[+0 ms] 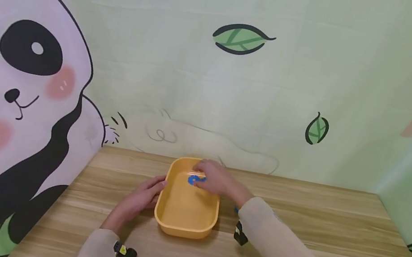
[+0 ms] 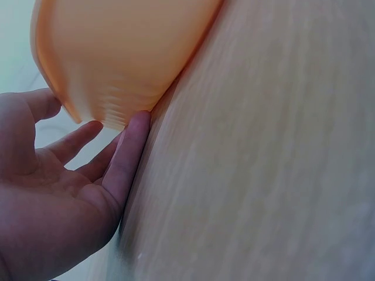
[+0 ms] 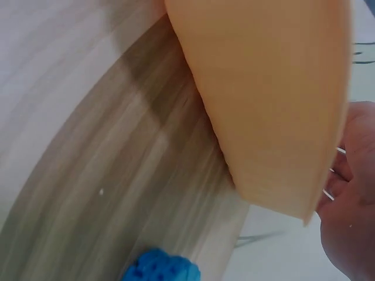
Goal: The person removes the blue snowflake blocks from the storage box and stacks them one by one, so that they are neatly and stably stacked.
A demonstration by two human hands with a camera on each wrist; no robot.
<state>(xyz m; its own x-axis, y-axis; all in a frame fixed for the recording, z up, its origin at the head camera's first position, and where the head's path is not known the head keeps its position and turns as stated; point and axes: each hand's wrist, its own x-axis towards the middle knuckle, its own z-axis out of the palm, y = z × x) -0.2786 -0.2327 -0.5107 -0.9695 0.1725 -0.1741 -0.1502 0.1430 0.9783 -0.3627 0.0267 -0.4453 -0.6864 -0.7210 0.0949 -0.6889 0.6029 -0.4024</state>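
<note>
A yellow plastic basin stands on the table. My left hand is at its left side; the left wrist view shows the thumb against the rim and the other fingers, fairly straight, along the outer wall. My right hand reaches over the basin's far right rim. Between its thumb and fingers is a blue piece with a scalloped edge, which they appear to pinch, partly covered by the hand. In the right wrist view the basin wall hides those fingertips.
Another blue piece, knobbly and full of holes, lies on the wooden table to the right of the basin, mostly behind the right sleeve in the head view. A wall cloth printed with a panda and leaves rises behind the table's far edge.
</note>
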